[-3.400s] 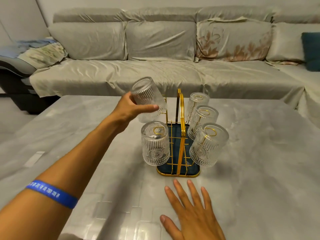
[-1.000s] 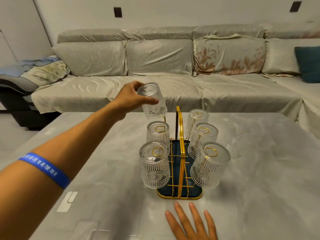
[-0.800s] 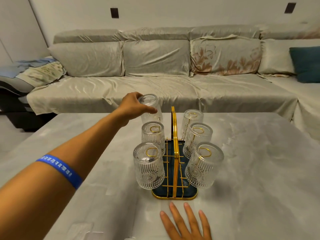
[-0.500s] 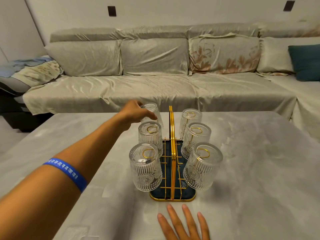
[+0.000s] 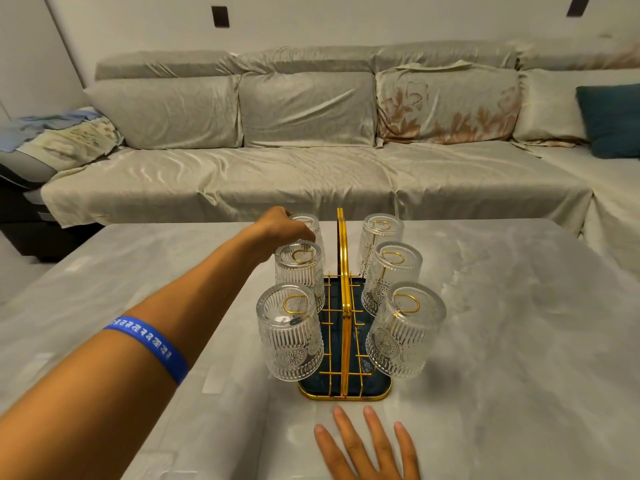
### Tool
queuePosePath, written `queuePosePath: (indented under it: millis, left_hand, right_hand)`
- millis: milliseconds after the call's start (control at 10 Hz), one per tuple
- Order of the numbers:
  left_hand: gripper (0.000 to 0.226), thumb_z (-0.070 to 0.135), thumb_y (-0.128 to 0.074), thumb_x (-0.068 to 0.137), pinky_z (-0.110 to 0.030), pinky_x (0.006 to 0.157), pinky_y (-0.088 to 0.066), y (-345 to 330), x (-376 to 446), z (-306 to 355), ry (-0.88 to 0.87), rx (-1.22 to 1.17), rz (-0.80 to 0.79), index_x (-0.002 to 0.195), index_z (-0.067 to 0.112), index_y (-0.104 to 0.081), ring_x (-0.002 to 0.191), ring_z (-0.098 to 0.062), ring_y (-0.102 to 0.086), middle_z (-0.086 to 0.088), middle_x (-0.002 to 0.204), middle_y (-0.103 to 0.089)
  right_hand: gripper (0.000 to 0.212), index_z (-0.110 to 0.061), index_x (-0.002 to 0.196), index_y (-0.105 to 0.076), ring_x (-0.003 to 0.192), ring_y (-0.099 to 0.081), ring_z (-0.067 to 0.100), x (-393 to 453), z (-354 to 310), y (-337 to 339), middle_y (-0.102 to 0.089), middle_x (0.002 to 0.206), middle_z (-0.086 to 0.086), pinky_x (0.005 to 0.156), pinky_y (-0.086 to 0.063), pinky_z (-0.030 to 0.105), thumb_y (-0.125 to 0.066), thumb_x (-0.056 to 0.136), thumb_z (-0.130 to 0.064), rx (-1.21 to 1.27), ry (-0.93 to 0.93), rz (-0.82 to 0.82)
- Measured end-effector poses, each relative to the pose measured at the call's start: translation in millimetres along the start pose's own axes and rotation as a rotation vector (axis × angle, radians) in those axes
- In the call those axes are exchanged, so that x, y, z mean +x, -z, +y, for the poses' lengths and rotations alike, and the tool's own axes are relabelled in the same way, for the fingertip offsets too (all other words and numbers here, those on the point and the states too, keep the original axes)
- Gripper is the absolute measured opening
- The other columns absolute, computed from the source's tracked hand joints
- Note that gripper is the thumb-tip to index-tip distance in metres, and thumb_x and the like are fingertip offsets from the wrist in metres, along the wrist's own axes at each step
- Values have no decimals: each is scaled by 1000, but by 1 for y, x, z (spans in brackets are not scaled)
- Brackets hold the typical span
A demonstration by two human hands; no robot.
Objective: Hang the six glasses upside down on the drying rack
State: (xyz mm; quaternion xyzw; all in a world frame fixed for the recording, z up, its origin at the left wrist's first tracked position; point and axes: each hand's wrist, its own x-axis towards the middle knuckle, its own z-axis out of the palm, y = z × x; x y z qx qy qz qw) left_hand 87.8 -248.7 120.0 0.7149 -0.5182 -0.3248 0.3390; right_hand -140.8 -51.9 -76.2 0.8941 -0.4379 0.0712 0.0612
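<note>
Behind our grey marbled table (image 5: 519, 323) runs a long sofa (image 5: 311, 174) draped in pale grey fabric, with a floral cushion (image 5: 446, 102) and a teal cushion (image 5: 613, 119) toward the right and folded cloths (image 5: 62, 133) heaped at the left end. On the table stands the gold wire drying rack (image 5: 343, 306) with its dark blue tray base and tall central handle. We count six ribbed glasses on it, all bottom-up: three down the right side, the far right glass (image 5: 381, 233), the middle right glass (image 5: 393, 275) and the near right glass (image 5: 403, 330), each tilted outward on a gold loop. Down the left side sit the near left glass (image 5: 289, 330), the middle left glass (image 5: 299, 271), and the far left glass (image 5: 308, 225). Our left hand (image 5: 282, 225) reaches over that far left glass, fingers curled around its upturned base in a grip; a blue wristband (image 5: 149, 344) circles the forearm. Our right hand (image 5: 367, 448) lies flat on the table just in front of the rack, fingers spread, holding nothing.
</note>
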Motion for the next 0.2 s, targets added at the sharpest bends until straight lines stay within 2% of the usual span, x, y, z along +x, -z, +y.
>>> queuePosePath:
  millis: [100, 200]
  left_hand:
    - [47, 12, -78, 70, -29, 56, -50, 0, -3, 1, 9, -17, -22, 111, 2, -57, 74, -23, -63, -10, 87, -63]
    - [64, 17, -78, 71, -37, 79, -47, 2, -7, 5, 4, -128, -12, 126, 6, -48, 96, -24, -54, -9, 111, -58]
  right_hand:
    - [68, -34, 121, -48, 98, -67, 28, 2, 1, 0, -69, 116, -4, 75, -51, 54, -53, 67, -75, 39, -27, 4]
    - [70, -34, 122, -48, 99, -67, 28, 7, -1, 3, -68, 117, -4, 76, -50, 54, -54, 65, -76, 55, -40, -10]
